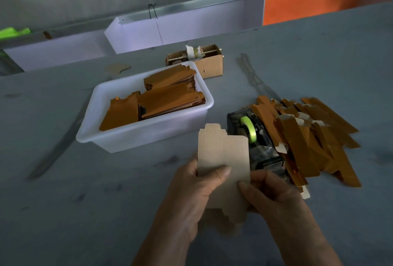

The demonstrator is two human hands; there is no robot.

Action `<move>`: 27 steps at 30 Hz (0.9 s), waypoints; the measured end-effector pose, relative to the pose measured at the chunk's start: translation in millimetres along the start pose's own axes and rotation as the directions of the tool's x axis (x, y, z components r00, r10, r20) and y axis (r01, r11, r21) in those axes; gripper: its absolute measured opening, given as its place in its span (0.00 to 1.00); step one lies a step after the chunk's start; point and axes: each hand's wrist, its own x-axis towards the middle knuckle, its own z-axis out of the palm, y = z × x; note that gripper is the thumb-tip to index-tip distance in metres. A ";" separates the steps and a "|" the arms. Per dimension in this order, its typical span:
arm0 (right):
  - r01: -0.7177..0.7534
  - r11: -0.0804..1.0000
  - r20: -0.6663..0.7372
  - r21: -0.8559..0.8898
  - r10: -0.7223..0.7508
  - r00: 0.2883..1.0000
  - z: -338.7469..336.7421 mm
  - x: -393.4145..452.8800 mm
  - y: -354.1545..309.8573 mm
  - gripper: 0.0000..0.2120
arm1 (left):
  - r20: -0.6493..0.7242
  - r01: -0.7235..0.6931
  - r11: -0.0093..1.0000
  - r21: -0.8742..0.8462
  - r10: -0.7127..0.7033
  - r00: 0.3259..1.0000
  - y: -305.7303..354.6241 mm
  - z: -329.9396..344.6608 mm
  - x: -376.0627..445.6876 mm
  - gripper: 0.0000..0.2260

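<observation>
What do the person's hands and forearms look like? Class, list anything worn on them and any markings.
The left hand and right hand are bare: no gloves, and no ring on the fingers in view. The left forearm and right forearm show no sleeve, watch or bracelet down to the picture's edge. The left thumbnail looks short and unpainted. No markings are visible.
</observation>
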 end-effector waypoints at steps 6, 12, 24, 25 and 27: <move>0.099 0.972 -0.078 -0.216 -0.118 0.990 -2.1 -3.9 -2.0 0.06 | 0.000 0.013 0.998 0.068 -0.013 1.000 -2.2 4.7 -1.9 0.14; 0.233 0.882 -0.088 -0.410 -0.292 0.952 9.3 -11.7 -8.0 0.19 | -0.096 -0.077 0.986 0.151 0.092 0.991 -6.9 15.8 -4.8 0.03; 0.434 0.783 0.100 -0.445 -0.439 0.893 16.1 -22.5 -13.5 0.32 | 0.060 -0.164 0.972 0.167 0.156 0.986 3.5 13.4 -9.8 0.08; 0.425 0.783 0.085 -0.454 -0.437 0.896 14.5 -21.1 -14.6 0.30 | 0.098 -0.210 0.955 0.212 0.193 0.976 5.3 12.2 -10.5 0.12; 0.411 0.790 0.038 -0.454 -0.444 0.895 9.9 -17.3 -19.2 0.24 | 0.201 -0.272 0.932 0.238 0.227 0.953 8.5 11.9 -15.0 0.18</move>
